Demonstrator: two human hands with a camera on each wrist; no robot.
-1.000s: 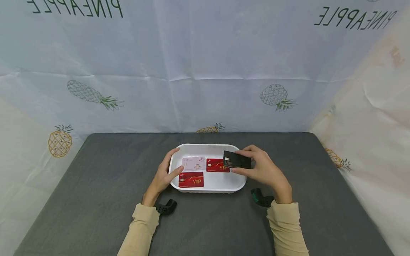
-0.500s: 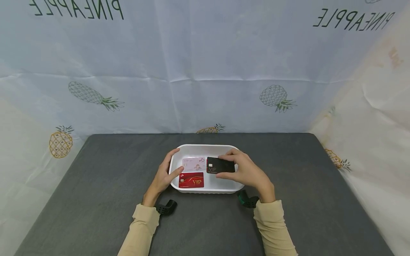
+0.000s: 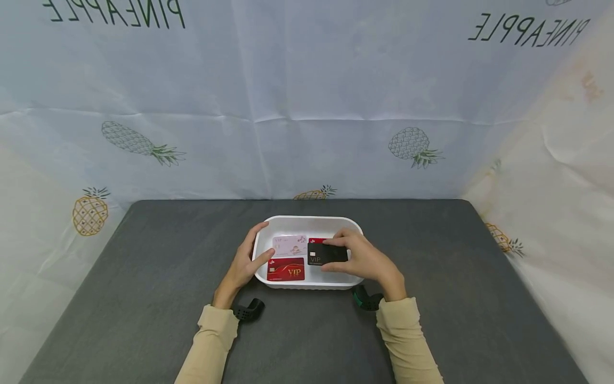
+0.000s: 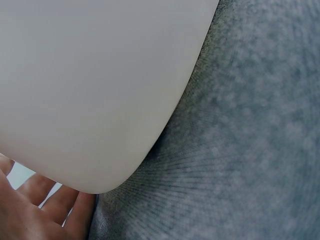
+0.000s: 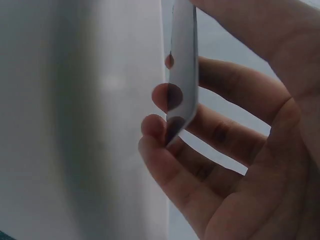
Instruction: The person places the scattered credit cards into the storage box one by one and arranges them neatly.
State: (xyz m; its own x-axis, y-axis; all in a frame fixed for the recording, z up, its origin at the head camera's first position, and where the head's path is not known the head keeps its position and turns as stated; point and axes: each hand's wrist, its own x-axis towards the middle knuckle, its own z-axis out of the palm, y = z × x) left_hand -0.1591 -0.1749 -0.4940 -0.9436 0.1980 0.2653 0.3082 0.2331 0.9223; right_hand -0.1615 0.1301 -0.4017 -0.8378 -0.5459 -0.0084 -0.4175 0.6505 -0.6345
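Note:
In the head view a white plastic tray (image 3: 321,284) holds a pink VIP card (image 3: 290,245) and, nearer the person, a red VIP card (image 3: 286,270). Over its right half my right hand (image 3: 366,257) pinches a black VIP card (image 3: 320,253) between thumb and fingers. A second red card (image 3: 316,240) lies beneath, with only its far strip showing. My left hand (image 3: 243,265) grips the tray's left end, thumb over the rim. The left wrist view shows some fingers (image 4: 60,205) partly behind the tray wall (image 4: 100,90). From the right wrist, the pinched card (image 5: 183,65) appears nearly edge-on.
The tray stands on a grey cloth-covered table (image 3: 168,266). A pale curtain (image 3: 307,80) with printed pineapples hangs behind the far edge. Black wrist devices (image 3: 249,310) sit below both hands.
My right hand has carried the black card leftward over the right-hand red card, then slightly toward the person. My left hand and the tray stay put.

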